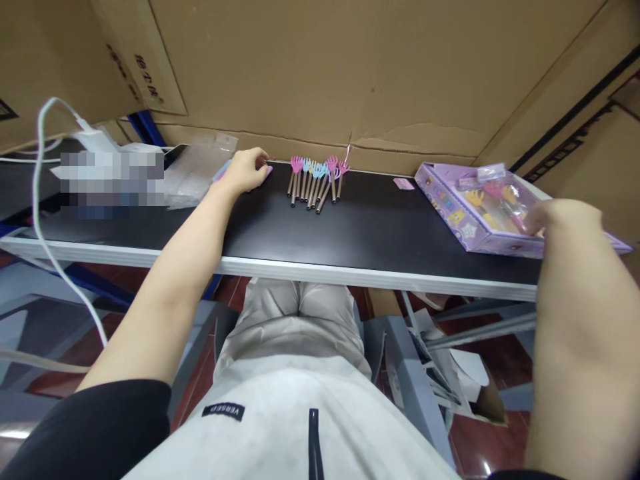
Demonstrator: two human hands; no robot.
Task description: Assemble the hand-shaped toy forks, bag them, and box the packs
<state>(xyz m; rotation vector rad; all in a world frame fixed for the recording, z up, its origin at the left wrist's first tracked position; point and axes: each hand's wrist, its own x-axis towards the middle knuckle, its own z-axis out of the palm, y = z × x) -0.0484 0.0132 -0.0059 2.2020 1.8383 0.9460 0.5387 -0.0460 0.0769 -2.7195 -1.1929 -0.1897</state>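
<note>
At the back left of the black table, my left hand rests with curled fingers over flat pastel pieces, whose blue and pink edge and purple tip stick out; the hand hides what they are. To its right lie several small claw-shaped head scratchers with pink, blue, yellow and purple heads and brown handles. My right hand reaches over a purple printed box at the right. Inside it are yellow and pink claw-shaped pieces. The wrist covers most of the right fingers.
Clear plastic bags lie left of my left hand, near a white cable. A small pink packet lies left of the box. Tall cardboard walls the table's back; a metal edge runs along its front.
</note>
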